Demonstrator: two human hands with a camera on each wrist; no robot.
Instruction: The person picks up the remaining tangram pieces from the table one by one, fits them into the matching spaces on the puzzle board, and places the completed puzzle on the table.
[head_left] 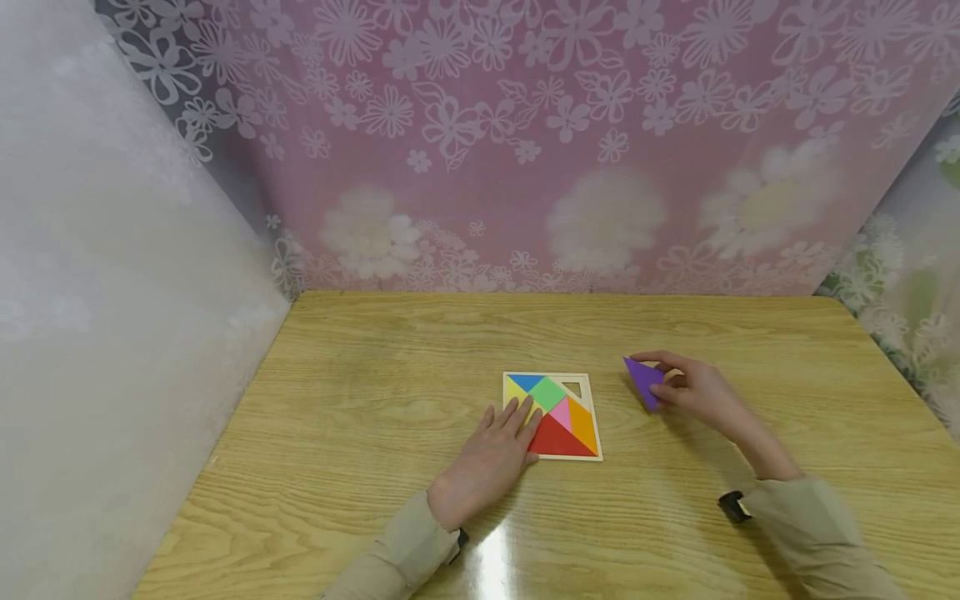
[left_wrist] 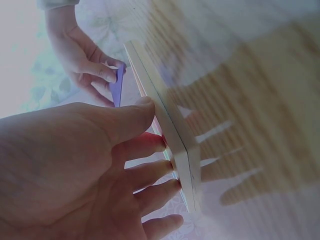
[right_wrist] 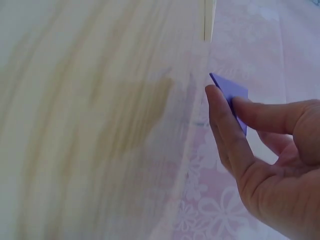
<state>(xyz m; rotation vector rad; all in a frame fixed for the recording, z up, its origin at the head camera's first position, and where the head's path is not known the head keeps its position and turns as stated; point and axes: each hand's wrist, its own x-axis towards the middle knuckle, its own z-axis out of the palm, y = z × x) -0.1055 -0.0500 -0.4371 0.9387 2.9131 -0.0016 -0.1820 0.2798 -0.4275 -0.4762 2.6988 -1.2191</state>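
A square tangram tray (head_left: 597,427) with a pale rim lies flat on the table. Blue, yellow, green, pink, orange and red (head_left: 558,438) pieces fill most of it; the upper right corner is pale with a small brownish triangle. My left hand (head_left: 491,458) rests on its lower left, fingers spread and fairly straight, covering part of the yellow area. In the left wrist view, those fingertips touch the tray's top (left_wrist: 172,120). To the right, my right hand (head_left: 701,396) pinches a purple triangle (head_left: 643,382) between thumb and fingers, raised above the table and apart from the tray.
The wooden table (head_left: 375,375) reaches back to a pink flowered curtain (head_left: 480,183). A pale sheet (head_left: 150,333) hangs on the left and a flowered cloth (head_left: 915,308) on the right. A dark strap (head_left: 733,506) sits at the right wrist.
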